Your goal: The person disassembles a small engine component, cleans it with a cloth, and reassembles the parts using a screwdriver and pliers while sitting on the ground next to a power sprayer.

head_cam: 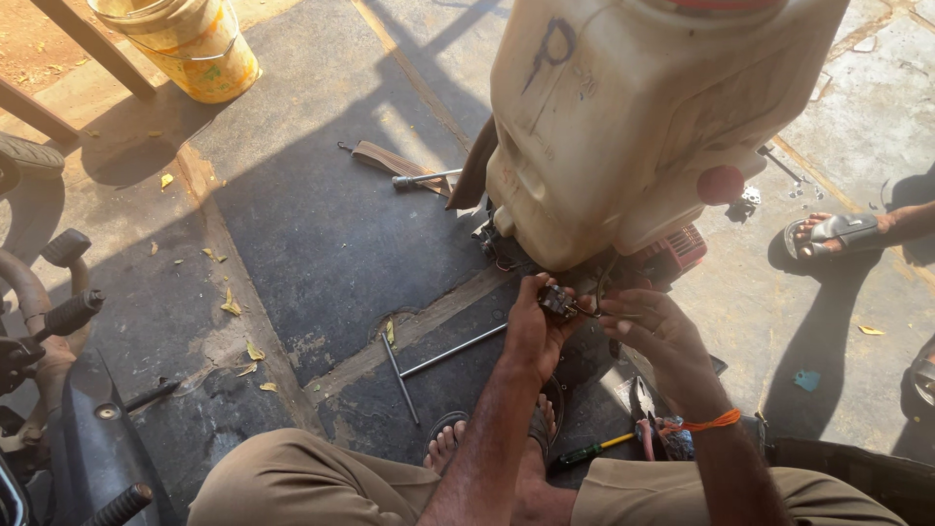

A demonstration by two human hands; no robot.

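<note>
My left hand [531, 326] grips a small dark part [558, 302] under the cream tank [623, 117]; my right hand [657, 336], at three o'clock, pinches its wire [590, 310].

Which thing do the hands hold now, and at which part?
The left hand grips a small dark metal part by its lower side, under the white tank. The right hand pinches a thin wire leading to it.

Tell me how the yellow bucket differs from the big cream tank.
The yellow bucket stands apart at the top left, out of reach; the cream tank is right above the left hand and right hand. The bucket is round and small; the tank is boxy and far bigger. Both are stained plastic.
</note>
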